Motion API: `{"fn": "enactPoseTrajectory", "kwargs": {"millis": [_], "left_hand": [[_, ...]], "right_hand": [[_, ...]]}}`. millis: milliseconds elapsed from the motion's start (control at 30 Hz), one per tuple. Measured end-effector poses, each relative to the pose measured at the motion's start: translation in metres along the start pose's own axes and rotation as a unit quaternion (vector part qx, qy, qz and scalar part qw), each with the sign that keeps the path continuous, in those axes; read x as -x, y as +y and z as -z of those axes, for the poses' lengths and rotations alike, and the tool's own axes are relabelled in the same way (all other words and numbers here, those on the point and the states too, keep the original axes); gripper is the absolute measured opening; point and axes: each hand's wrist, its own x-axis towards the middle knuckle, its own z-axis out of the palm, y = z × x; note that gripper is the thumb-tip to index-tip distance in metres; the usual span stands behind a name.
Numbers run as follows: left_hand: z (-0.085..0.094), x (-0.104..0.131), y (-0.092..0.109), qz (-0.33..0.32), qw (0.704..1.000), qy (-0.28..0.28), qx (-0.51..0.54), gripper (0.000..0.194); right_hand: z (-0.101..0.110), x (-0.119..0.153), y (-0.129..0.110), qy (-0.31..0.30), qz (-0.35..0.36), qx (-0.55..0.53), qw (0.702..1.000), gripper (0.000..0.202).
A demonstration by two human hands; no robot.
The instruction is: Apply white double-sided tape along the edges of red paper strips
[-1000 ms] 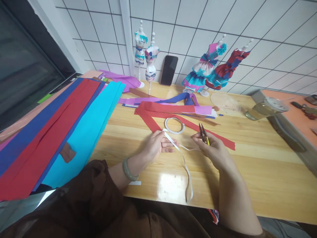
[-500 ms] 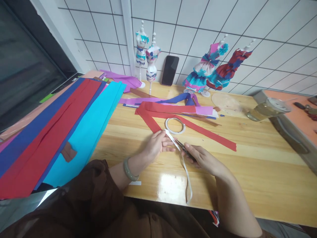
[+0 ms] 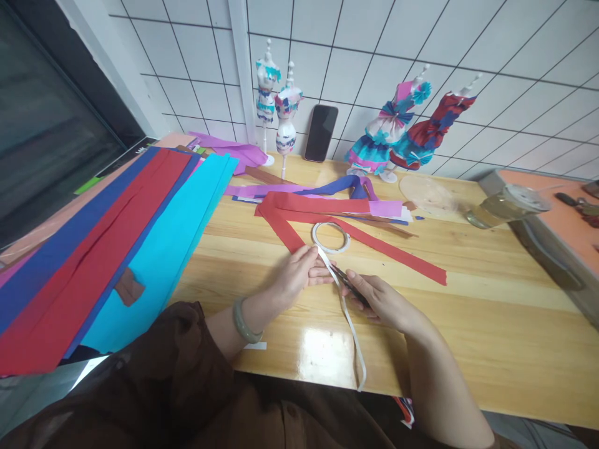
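My left hand [image 3: 299, 274] pinches the upper end of a narrow white paper strip [image 3: 352, 327], which trails down past the table's front edge. In my right hand [image 3: 381, 302] is a pair of dark scissors [image 3: 353, 287], its blades lying across the strip close to my left fingers. Just beyond the fingertips a roll of white tape [image 3: 331, 237] lies flat. A long red paper strip [image 3: 397, 252] runs behind the roll, and its folded part [image 3: 283, 227] comes down to my left hand.
Stacked coloured paper [image 3: 154, 249] covers the left side. Loose strips [image 3: 386, 207] lie farther back. Two dressed mannequins [image 3: 384, 134], two barer ones [image 3: 286, 118] and a phone [image 3: 321, 132] stand by the tiled wall. A lidded cup [image 3: 505, 206] is at right.
My left hand has shifted slightly right with the white strip. The strip's lower end hangs a little farther down and right. The scissors stay near it, almost in place.
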Motion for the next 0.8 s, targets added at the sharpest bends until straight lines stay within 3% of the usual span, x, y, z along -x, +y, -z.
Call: {"fn": "enactPoseTrajectory", "kwargs": {"millis": [800], "left_hand": [[0.0012,-0.0003,-0.0004,0.011,1.000,-0.011,-0.001,0.025]], "right_hand": [[-0.0020,-0.0036,0.0025,0.011,-0.011,-0.003,1.000,0.054]]}}
